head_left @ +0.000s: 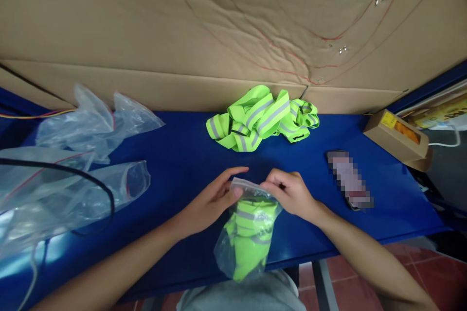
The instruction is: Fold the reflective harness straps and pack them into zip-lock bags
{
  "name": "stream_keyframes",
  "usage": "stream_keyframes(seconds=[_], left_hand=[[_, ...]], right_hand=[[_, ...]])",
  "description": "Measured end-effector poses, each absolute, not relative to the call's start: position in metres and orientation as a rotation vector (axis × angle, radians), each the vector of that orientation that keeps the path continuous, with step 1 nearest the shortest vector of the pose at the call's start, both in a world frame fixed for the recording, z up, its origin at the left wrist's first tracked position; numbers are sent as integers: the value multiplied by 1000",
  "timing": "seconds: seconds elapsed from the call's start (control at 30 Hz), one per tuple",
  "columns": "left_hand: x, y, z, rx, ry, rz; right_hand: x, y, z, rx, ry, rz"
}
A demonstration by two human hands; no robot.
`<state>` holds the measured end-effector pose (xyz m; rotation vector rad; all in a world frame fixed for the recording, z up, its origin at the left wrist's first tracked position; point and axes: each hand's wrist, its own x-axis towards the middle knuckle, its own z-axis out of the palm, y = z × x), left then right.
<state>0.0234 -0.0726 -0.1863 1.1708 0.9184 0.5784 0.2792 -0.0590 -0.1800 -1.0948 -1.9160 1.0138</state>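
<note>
A clear zip-top bag [223,252] hangs upright at the table's front edge. Inside it lies a folded lime-yellow reflective strap [251,248] with grey bands. My right hand [292,192] pinches the bag's upper right corner, fingers curled. At the upper left corner is my left hand [209,199], its thumb pressed on the front of the bag and its index finger stretched out above the rim. The left hand's other fingers are partly hidden. Beyond both hands, a loose heap of lime-yellow reflective straps [255,116] with dark buckles rests on the blue table [175,148].
Several clear plastic bags [95,121] lie on the left, with a black cable [83,172] over some. On the right are a phone [348,177], its screen blurred, and a cardboard box [392,136]. A cardboard sheet [127,24] with red wires stands behind.
</note>
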Motion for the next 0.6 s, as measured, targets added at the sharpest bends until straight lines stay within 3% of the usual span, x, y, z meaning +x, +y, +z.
stream_keyframes(seconds=[0.13, 0.33, 0.5, 0.6], left_hand=[[19, -70, -179, 1128, 844, 552], [14, -69, -163, 1250, 1012, 844], [18, -68, -168, 1208, 1036, 968], [9, -55, -170, 1098, 1101, 1226]], right_hand=[[285, -49, -182, -1206, -1478, 1144], [280, -47, -189, -994, -1351, 1795], [273, -50, -200, -980, -1309, 1787], [275, -47, -198, -994, -1313, 1758]])
